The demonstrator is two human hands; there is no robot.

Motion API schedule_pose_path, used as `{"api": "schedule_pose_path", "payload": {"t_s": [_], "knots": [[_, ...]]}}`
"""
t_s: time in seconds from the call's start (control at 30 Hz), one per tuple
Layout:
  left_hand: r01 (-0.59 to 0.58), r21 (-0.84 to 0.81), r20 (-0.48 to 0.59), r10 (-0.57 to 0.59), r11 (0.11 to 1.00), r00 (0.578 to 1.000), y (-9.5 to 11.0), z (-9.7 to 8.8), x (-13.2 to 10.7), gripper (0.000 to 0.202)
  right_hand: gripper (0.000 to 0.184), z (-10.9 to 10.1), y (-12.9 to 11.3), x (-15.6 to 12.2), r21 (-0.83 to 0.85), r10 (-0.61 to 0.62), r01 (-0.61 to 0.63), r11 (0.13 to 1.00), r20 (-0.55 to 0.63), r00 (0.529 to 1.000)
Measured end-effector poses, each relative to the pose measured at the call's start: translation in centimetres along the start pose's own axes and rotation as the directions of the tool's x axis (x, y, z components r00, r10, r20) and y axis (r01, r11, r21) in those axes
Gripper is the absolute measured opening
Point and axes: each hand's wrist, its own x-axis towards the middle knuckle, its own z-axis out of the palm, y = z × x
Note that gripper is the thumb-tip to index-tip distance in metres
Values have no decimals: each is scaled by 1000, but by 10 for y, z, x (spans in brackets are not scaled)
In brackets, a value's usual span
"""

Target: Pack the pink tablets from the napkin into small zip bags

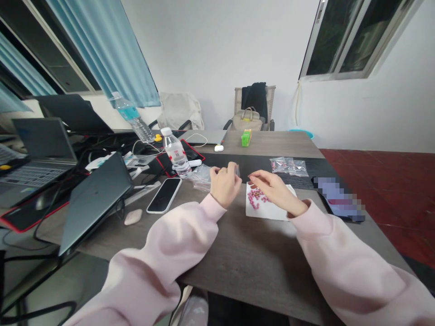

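My left hand (224, 184) is raised over the dark wood-look table (248, 253), its fingertips pinched on a small clear plastic piece (236, 170), probably a little bag. My right hand (274, 190) hovers with curled fingers just above a white paper sheet (263, 212), holding nothing I can see. A heap of small pink beads (256, 198) lies on that sheet under my right fingertips. Behind the sheet sit small clear bags of pink beads (288, 166). A crumpled clear plastic bag (201, 177) lies just left of my left hand.
A water bottle (176, 153) and a black smartphone (164, 195) stand left of my hands, beyond them laptops (95, 203) and tangled cables. A pixelated item (338, 199) lies at the table's right edge, beside a red floor. A green box (246, 138) stands at the back.
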Motion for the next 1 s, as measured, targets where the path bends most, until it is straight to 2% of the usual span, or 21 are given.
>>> {"api": "schedule_pose_path", "payload": {"t_s": [0.1, 0.17, 0.27, 0.37, 0.5, 0.67, 0.77, 0.87, 1.0], "knots": [[-205, -96, -154, 188, 974, 970, 17, -4, -19, 23, 25, 16, 2, -12, 197, 36, -29, 980, -32, 999], [-293, -129, -219, 261, 947, 940, 22, 0, -31, 21, 27, 25, 7, -23, 278, 56, -38, 960, -59, 997], [-359, -166, -243, 315, 918, 917, 24, 7, -46, 23, 27, 36, 16, -39, 365, 57, -11, 931, -115, 992], [-401, -208, -269, 342, 892, 901, 23, 11, -55, 26, 25, 44, 26, -52, 384, 35, 26, 923, -152, 988], [-403, -286, -314, 312, 870, 897, 22, 14, -65, 29, 23, 49, 37, -63, 271, -3, 55, 961, -190, 982], [-361, -363, -330, 244, 859, 912, 22, 18, -76, 33, 12, 45, 41, -67, 32, -162, 177, 984, -263, 951], [-397, -301, -318, 301, 867, 899, 22, 23, -78, 46, 6, 43, 40, -68, -67, -225, 215, 974, -300, 927], [-424, -208, -293, 358, 881, 887, 18, 27, -77, 53, 3, 44, 37, -68, -106, -235, 212, 972, -311, 921], [-468, -198, -160, 442, 862, 882, 12, 31, -76, 53, 7, 44, 34, -69, -80, -192, 175, 981, -316, 929]]}}
